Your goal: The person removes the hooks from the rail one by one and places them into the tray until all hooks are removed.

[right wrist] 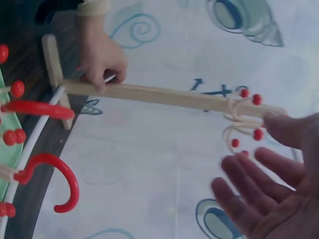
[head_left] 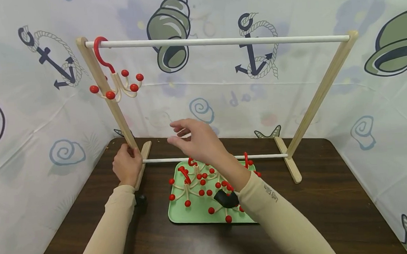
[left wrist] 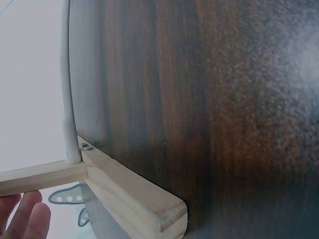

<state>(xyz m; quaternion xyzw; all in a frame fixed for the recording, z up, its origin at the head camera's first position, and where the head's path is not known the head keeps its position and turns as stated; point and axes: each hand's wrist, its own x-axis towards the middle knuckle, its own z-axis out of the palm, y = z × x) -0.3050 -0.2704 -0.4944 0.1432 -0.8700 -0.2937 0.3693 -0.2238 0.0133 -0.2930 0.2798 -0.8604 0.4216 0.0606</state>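
Note:
My left hand (head_left: 127, 166) grips the left wooden post (head_left: 120, 120) low down, just above its foot (right wrist: 52, 59); in the left wrist view its fingertips (left wrist: 35, 219) lie along the post. My right hand (head_left: 200, 140) is in the air in front of the rack, fingers parted and nothing in them. High on the left, a small hanger with a red hook (head_left: 97, 52) and red-tipped cream arms (head_left: 118, 89) hangs from the white top bar (head_left: 219, 41). More such hangers (head_left: 187, 187) lie on a green tray (head_left: 180, 216), some hidden behind my right forearm.
A second wooden post (head_left: 320, 94) and its foot (head_left: 288, 161) stand at the right. A white lower bar (head_left: 215, 158) joins the feet behind the tray. Dark wooden table (head_left: 332, 212) lies underneath, with a printed curtain (head_left: 219, 99) behind and at the sides.

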